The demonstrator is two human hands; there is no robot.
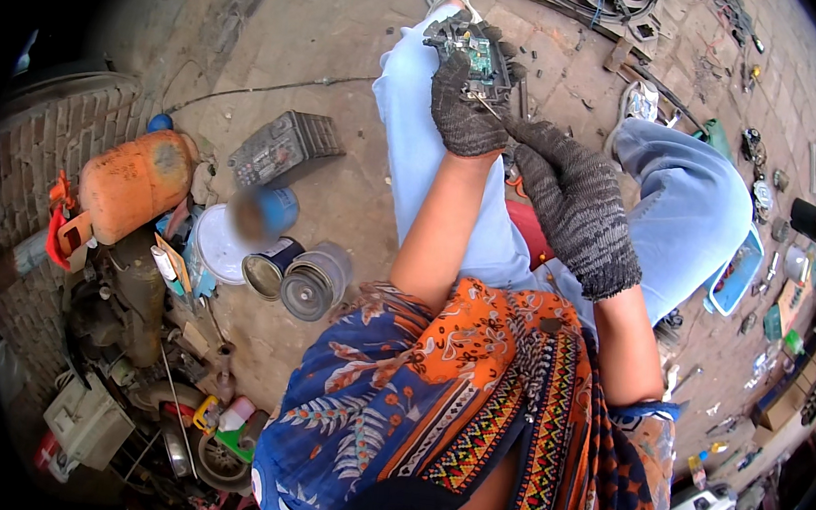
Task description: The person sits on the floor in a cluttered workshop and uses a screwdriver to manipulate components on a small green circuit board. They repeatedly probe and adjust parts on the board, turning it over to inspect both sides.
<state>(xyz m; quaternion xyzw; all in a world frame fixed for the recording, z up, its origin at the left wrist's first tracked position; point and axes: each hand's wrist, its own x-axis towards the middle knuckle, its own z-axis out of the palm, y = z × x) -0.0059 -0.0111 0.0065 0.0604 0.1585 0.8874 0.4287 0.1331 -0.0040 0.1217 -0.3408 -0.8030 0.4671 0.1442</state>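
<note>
My left hand (pixel 470 111), in a dark grey knitted glove, grips a black plastic housing with an exposed green circuit board (pixel 481 57). It holds this device over my left knee. My right hand (pixel 580 201), gloved alike, is closed with its fingertips close to the device's near edge. A thin metal shaft (pixel 485 104) runs from those fingertips toward the housing; its handle is hidden by the glove. Something orange (pixel 515 183) shows below the right hand, too covered to name.
To the left are a black ribbed battery-like case (pixel 287 148), an orange gas cylinder (pixel 137 186), a white bucket lid (pixel 224 245) and open tins (pixel 315 281). A blue tray (pixel 738 271) stands by my right knee. Cables and metal parts (pixel 605 2) lie ahead; scattered parts fill the right.
</note>
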